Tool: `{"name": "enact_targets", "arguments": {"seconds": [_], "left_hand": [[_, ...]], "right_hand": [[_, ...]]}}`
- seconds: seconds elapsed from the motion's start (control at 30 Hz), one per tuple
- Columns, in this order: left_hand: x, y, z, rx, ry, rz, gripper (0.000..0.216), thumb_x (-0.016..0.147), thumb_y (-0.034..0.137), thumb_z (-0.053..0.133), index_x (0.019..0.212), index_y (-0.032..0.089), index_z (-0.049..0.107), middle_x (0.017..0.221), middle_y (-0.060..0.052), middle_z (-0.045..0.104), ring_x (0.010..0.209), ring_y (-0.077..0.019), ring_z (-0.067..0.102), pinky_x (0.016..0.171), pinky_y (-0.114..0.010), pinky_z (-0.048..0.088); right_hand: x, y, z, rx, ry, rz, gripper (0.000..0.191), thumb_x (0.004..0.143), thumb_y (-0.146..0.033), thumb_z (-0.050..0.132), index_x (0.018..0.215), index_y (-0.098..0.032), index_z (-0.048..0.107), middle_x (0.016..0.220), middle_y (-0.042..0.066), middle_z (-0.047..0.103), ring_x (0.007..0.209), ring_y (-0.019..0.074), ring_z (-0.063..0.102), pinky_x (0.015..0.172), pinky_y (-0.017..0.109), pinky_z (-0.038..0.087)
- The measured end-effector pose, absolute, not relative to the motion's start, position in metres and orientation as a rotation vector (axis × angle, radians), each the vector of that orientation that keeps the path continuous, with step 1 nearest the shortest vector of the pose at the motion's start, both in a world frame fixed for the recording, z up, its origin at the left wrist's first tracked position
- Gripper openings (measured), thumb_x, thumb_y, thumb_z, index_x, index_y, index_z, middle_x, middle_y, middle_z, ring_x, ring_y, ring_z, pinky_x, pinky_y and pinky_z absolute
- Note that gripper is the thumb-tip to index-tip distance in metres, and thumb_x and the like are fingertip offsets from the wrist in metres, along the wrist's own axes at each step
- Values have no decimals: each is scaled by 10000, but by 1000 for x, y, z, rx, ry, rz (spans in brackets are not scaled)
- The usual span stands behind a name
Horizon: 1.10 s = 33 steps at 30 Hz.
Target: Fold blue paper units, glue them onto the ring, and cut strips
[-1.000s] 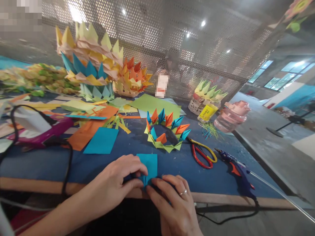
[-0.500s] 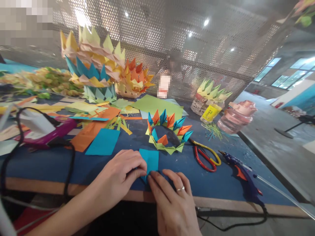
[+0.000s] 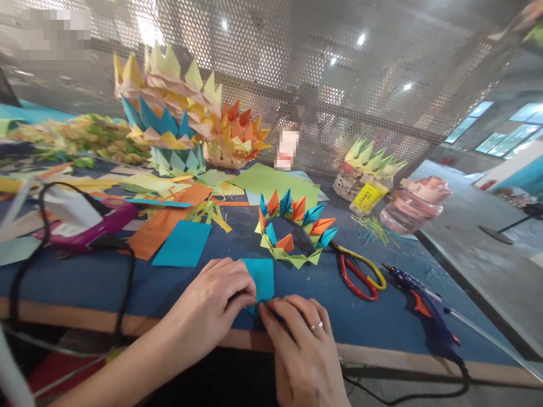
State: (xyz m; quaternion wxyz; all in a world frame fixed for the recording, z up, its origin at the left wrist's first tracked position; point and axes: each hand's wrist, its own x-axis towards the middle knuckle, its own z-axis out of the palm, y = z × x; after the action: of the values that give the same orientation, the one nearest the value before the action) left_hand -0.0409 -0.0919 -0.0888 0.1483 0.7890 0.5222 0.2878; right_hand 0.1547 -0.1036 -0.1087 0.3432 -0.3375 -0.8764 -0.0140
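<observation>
A small teal paper piece (image 3: 262, 277) lies on the dark blue table (image 3: 373, 319) near its front edge. My left hand (image 3: 216, 299) pinches its left lower corner, fingers curled. My right hand (image 3: 301, 333), a ring on one finger, presses its fingertips on the paper's lower edge. Just beyond the paper sits a ring of folded paper points (image 3: 294, 229) in teal, orange and green.
Red and yellow scissors (image 3: 358, 271) and a blue glue gun (image 3: 426, 308) lie to the right. A teal square sheet (image 3: 182, 244), orange sheets and a purple glue gun (image 3: 87, 226) with a black cord lie left. Tall paper crowns (image 3: 169, 124), a pink bottle (image 3: 413, 203) and a mesh screen stand behind.
The view has shifted slightly. My hands stay on the teal paper; the right fingertips have drawn closer to the left hand along the paper's lower edge.
</observation>
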Motion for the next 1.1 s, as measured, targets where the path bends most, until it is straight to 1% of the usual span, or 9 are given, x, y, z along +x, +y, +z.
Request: {"name": "enact_targets", "arguments": {"seconds": [0.13,0.2,0.37,0.47,0.53,0.63,0.73,0.83,1.1], "left_hand": [[-39,-100,-90,2353,1647,862,43,890,218,531,862,215,563,866,2,581,817,-176,502,773,-355,374],[-36,-105,-90,2409,1725,938,61,897,220,516,896,214,577,911,-21,579,840,-189,500,784,-368,385],[-31,-120,-96,2556,1505,1197,314,937,87,326,916,188,623,867,-30,626,787,-148,554,749,-295,445],[-37,-128,-103,2600,1464,1246,342,915,57,323,1000,184,630,917,-34,661,846,-143,594,802,-271,467],[-44,-133,-107,2657,1442,1191,346,894,54,359,1061,189,630,968,-36,669,904,-144,602,845,-257,467],[-51,-136,-112,2758,1393,1066,388,856,50,403,1136,211,620,1055,-16,676,991,-134,594,962,-243,411],[-52,-134,-116,2697,1482,1142,430,832,38,394,1109,264,633,1037,45,696,1027,-111,591,1092,-261,275],[-52,-131,-115,2740,1450,1177,428,812,44,395,1087,260,642,1021,66,710,1038,-85,602,1147,-248,168],[-60,-132,-115,2869,1368,1015,501,803,8,355,1200,202,592,1146,9,685,1093,-121,601,1074,-277,374]], "right_hand": [[154,-98,-94,-932,-2339,24,365,878,-98,432,1208,-157,576,1122,74,628,1030,217,501,869,354,396],[152,-93,-86,-997,-2379,99,345,888,-95,454,1208,-163,563,1118,81,614,1027,223,500,857,360,423],[145,-79,-76,-1097,-2421,341,166,882,-103,542,998,-209,595,1023,33,603,948,211,508,807,375,422],[141,-75,-71,-1142,-2437,430,58,885,-148,574,885,-206,577,954,16,591,911,199,501,797,364,408],[138,-73,-69,-1176,-2443,431,72,896,-183,570,826,-202,562,915,11,584,895,194,497,784,353,403],[133,-73,-69,-1232,-2434,391,138,906,-206,558,769,-196,546,878,6,576,876,188,496,761,341,396],[130,-73,-72,-1258,-2416,345,146,907,-220,558,763,-196,548,868,5,575,872,188,498,747,337,393],[130,-73,-74,-1259,-2412,290,127,902,-236,568,779,-203,562,869,3,579,871,187,505,740,332,396],[130,-74,-74,-1268,-2407,292,107,887,-257,594,788,-221,573,873,-14,592,886,183,526,720,326,390]]}}
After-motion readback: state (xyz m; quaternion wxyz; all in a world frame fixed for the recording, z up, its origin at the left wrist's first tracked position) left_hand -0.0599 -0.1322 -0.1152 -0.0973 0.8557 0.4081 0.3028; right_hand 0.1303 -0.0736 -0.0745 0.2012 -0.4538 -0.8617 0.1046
